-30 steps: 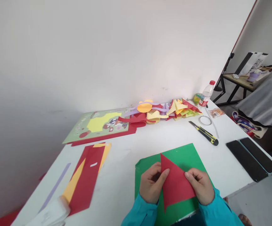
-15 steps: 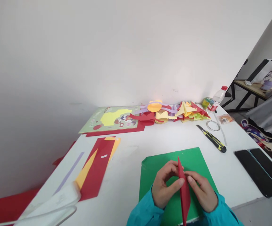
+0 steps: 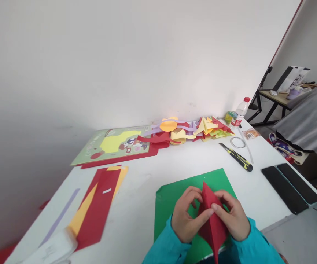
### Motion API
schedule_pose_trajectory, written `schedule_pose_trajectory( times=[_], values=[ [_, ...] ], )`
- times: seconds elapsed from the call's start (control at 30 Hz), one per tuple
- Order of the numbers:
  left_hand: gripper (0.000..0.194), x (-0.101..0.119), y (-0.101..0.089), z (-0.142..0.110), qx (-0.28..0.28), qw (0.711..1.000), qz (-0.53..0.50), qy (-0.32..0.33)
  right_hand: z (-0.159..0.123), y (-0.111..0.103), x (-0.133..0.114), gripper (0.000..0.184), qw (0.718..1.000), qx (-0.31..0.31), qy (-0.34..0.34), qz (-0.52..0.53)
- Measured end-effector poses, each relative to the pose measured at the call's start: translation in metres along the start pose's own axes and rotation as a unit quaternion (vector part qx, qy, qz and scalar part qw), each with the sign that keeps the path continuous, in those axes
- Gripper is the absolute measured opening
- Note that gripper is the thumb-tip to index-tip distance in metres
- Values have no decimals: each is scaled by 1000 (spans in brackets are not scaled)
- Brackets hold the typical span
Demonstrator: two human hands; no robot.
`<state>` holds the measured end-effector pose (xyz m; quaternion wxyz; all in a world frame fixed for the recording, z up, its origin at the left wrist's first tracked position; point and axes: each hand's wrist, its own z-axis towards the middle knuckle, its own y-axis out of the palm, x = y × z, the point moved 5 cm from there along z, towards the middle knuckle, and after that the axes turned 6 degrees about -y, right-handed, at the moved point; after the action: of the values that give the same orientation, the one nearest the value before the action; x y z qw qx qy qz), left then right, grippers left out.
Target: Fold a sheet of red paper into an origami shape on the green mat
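Observation:
A folded red paper (image 3: 212, 225) with a pointed top is held up over a green sheet (image 3: 172, 200) at the near edge of the white table (image 3: 191, 161). My left hand (image 3: 187, 216) pinches its left side, thumb and fingers closed on the fold. My right hand (image 3: 233, 216) grips its right side, fingers curled round the paper. Both teal sleeves show at the bottom of the view.
Red and yellow paper sheets (image 3: 100, 205) lie at the left. A picture book (image 3: 114, 143) and a heap of paper cut-outs (image 3: 194, 129) line the wall. A utility knife (image 3: 236, 157), tape ring (image 3: 238, 142), bottle (image 3: 238, 112) and two phones (image 3: 290, 183) lie at right.
The red paper lay as a flat triangle on the green sheet, was lifted and folded edge-on, and is now held partly opened between both hands. The camera swung right, then back.

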<state>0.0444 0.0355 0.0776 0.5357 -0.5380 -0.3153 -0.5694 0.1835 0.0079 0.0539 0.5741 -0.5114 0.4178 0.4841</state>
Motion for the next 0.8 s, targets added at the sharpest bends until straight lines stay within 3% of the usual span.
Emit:
schedule_pose_trajectory(
  times=[0.1, 0.2, 0.37, 0.47, 0.6, 0.8],
  values=[
    [30, -4, -1, 0, -26, 999, 21, 0, -2, -1, 14, 28, 994, -20, 73, 81],
    [26, -15, -5, 0, -39, 998, -9, -52, 1, -3, 25, 34, 988, -33, 100, 113],
    [29, -34, -7, -3, -44, 982, -91, -162, 9, -10, 31, 35, 995, -56, 79, 20],
    [34, -45, -3, -3, -44, 980, -91, -171, 13, -11, 35, 34, 994, -68, 88, -1],
    [35, -57, 7, 1, -119, 963, -151, -187, 18, -11, 39, 34, 991, -85, 102, 1],
    [36, -54, 5, 17, -162, 952, -163, -202, 33, -19, 34, 31, 992, -99, 64, -41]
  ],
)
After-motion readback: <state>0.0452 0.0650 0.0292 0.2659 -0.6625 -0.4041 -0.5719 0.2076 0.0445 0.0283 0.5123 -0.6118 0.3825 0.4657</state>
